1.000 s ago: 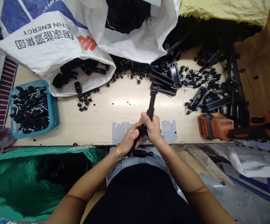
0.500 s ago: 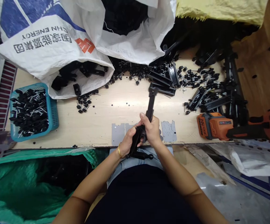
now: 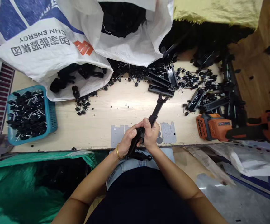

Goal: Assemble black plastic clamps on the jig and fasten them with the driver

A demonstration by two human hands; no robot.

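Note:
A long black plastic bracket-like part (image 3: 157,109) with a forked far end slants up and right over the front of the table. My right hand (image 3: 150,133) is wrapped round its lower middle, thumb on top. My left hand (image 3: 128,140), with a gold bangle at the wrist, grips the thicker black body at its near end. A black arm with a round knob (image 3: 142,156) sticks out below the hands, over my lap. Fingers partly hide where the black pieces meet. Grey flat plates (image 3: 168,133) lie on the table edge beside my hands.
On the left stands a blue basket (image 3: 51,116) of black-headed screws. White sacks (image 3: 36,59) with black parts lie at the back. Loose screws (image 3: 188,79) and black brackets (image 3: 159,90) are scattered behind. An orange cordless tool (image 3: 215,126) lies right; a green sack (image 3: 13,186) is below left.
The black part's far end has swung right and away from me, and now tilts more to the right. Both hands keep their hold on it. The view has shifted slightly.

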